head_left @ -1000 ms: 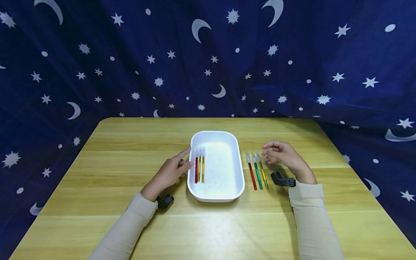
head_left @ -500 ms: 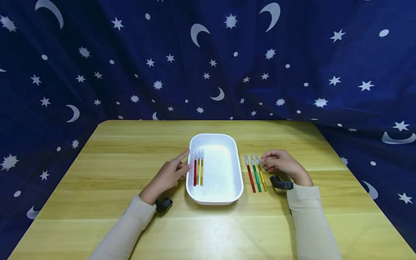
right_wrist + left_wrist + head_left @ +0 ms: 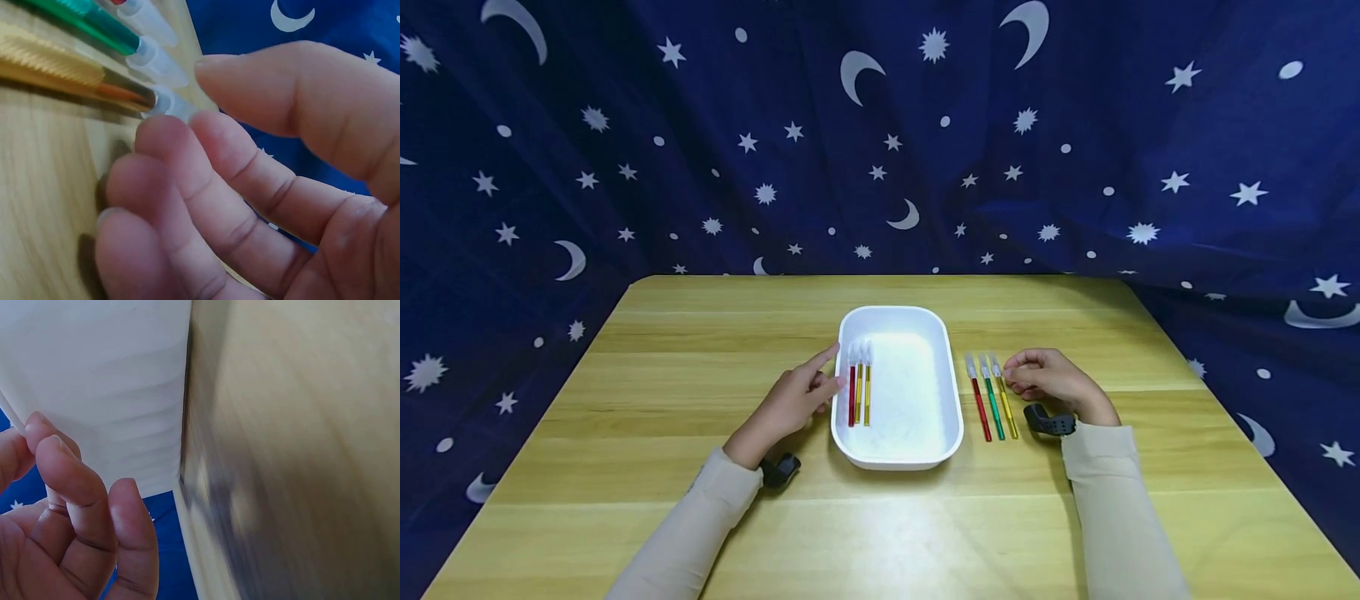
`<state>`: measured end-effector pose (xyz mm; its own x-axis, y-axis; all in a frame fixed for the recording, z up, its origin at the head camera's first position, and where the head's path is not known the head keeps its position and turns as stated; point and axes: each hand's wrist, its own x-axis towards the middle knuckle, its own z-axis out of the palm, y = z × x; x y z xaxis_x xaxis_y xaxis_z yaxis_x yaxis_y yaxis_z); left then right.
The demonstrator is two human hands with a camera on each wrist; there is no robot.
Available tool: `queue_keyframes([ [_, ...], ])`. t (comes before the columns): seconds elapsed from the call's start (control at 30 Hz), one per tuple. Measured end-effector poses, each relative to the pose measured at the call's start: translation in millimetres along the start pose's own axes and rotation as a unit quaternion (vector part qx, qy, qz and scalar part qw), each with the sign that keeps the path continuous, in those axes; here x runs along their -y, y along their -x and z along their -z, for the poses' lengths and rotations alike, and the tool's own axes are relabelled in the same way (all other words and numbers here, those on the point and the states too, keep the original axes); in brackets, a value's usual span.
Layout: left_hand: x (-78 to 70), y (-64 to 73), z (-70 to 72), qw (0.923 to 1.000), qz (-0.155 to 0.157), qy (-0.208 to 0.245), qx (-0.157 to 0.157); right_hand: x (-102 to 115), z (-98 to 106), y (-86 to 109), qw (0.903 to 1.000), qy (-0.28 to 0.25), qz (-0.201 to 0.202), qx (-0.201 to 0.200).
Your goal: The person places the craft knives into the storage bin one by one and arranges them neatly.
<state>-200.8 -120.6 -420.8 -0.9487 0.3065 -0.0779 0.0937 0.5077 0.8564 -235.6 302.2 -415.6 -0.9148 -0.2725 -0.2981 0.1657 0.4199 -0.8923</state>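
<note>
My left hand [image 3: 790, 400] holds the left rim of a white plastic tray [image 3: 913, 392], thumb over the edge and fingers along the outer wall [image 3: 112, 394]. Inside the tray, along that side, lie one red craft knife [image 3: 852, 396] and two gold ones [image 3: 863, 393], all with clear caps. To the tray's right, three more capped knives lie on the table: red [image 3: 982, 408], green [image 3: 993, 404] and gold [image 3: 1006, 404]. Bent fingers of my right hand [image 3: 1048, 379] sit right at the gold knife's cap [image 3: 165, 103]; thumb and index tip stand apart.
All this lies on a wooden table [image 3: 880, 533]. Behind it hangs a dark blue curtain [image 3: 820, 183] with white moons and stars. Each wrist wears a black camera, the left one [image 3: 780, 471] near the tray and the right one [image 3: 1049, 420] beside the gold knife.
My right hand has come down and slightly left to the gold knife's cap, its fingers drawing closer together. The left hand keeps its place on the tray; the knives lie as before.
</note>
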Motion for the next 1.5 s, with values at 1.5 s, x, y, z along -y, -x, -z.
queue_keyframes([
  [1.5,0.0,-0.3,0.5,1.0000,0.000,0.008,0.002,4.9,-6.5,-1.2,0.9987,0.042,-0.026,-0.008],
])
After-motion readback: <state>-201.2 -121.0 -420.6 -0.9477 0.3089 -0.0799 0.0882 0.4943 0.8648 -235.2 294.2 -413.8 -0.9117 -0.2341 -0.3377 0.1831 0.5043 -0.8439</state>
